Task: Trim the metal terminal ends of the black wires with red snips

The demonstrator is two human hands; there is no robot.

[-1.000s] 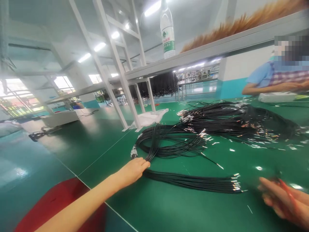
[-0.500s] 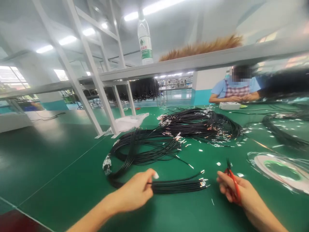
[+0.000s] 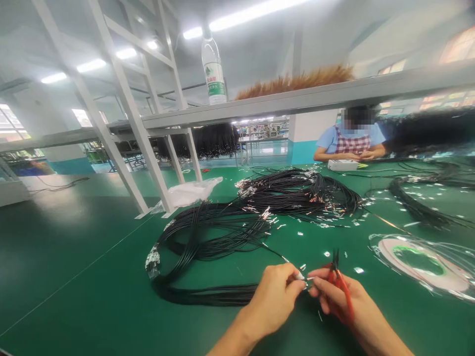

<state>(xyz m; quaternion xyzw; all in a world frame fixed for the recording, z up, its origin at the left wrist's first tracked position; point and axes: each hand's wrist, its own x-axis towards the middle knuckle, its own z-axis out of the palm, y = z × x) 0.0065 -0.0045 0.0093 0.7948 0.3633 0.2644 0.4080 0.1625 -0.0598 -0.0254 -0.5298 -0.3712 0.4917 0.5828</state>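
Observation:
My left hand (image 3: pixel 273 296) is closed near the ends of a bundle of thin black cables (image 3: pixel 211 295), thumb and forefinger pinched together at the white tips. The bundle runs back left to a cluster of metallic connectors (image 3: pixel 152 262). Opposite it, my right hand (image 3: pixel 356 301) is closed around red-handled pliers (image 3: pixel 347 295) whose dark jaws point up and away. Its thumb and forefinger also pinch a small white tip close to my left fingertips. Fingers hide most of the cable ends.
More black cables (image 3: pixel 297 193) lie piled on the green table (image 3: pixel 92 301) among white scraps. A pale wire-wound ring (image 3: pixel 386 254) lies right. A plastic bag (image 3: pixel 189 193) sits by the shelf legs, a bottle (image 3: pixel 214 74) on the shelf above. A person (image 3: pixel 352 138) works across the table.
My left hand has slid right along the bundle to the cable ends. My right hand has come in beside it, still holding the pliers, and now pinches a tip. The camera view shifted slightly.

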